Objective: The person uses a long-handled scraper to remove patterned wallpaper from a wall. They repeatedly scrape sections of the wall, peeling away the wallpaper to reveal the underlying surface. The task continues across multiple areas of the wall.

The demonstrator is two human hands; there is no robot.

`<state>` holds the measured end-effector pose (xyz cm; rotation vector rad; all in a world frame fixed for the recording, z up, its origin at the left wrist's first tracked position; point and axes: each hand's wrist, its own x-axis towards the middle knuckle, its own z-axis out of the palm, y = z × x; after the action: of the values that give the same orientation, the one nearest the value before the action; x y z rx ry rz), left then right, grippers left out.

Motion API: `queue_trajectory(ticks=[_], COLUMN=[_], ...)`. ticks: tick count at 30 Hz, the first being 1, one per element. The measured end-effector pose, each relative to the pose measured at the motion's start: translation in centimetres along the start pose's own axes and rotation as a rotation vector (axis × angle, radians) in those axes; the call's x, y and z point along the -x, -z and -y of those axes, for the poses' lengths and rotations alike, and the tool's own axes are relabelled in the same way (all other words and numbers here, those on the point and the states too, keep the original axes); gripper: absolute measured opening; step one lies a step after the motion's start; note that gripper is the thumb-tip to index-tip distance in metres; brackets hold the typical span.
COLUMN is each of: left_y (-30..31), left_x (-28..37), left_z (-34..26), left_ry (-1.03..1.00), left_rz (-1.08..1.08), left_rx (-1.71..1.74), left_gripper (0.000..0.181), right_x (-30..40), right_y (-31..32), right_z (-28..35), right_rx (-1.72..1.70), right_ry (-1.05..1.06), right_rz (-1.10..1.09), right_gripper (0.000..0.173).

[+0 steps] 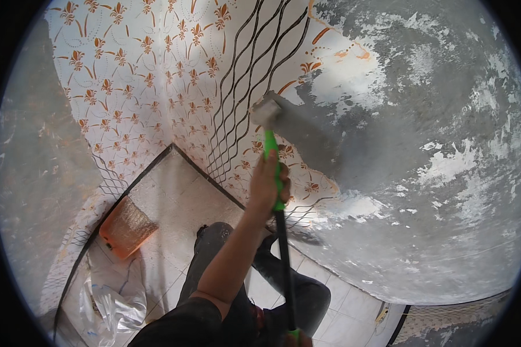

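Note:
My left hand [271, 184] grips the upper green part of a long-handled scraper [285, 260]. At the bottom edge, partly cut off by the frame, my right hand [304, 339] holds the green lower end of the same black shaft. The scraper's blurred head [267, 112] is against or very close to the wall, where the white coating with orange motifs and dark wavy lines [239, 86] meets bare grey plaster [330, 143]. Whether the blade touches the wall cannot be told.
An orange plastic dustpan or scoop [128, 227], coated with dust, lies on the dusty tiled floor [173, 195] by the left wall. Below it is a crumpled white plastic sack [117, 303]. Two walls meet in a corner ahead. My bent legs are beneath my arm.

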<state>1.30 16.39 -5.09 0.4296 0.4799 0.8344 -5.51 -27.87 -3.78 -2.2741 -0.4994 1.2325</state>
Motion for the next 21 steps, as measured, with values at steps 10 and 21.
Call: queue_trajectory(ticks=[10, 21], left_y=[0.5, 1.4], left_x=[-0.8, -1.4], left_z=[-2.0, -2.4], left_ry=[-0.046, -0.038], left_rz=[0.061, 0.028], left_rx=[-0.051, -0.048], left_gripper=[0.044, 0.035], right_x=[-1.1, -3.7], right_y=[-0.9, -1.7], right_z=[6.1, 6.3], right_rx=[0.008, -0.089], right_ry=[0.044, 0.172], right_rz=[-0.019, -0.002], right_gripper=[0.038, 0.032])
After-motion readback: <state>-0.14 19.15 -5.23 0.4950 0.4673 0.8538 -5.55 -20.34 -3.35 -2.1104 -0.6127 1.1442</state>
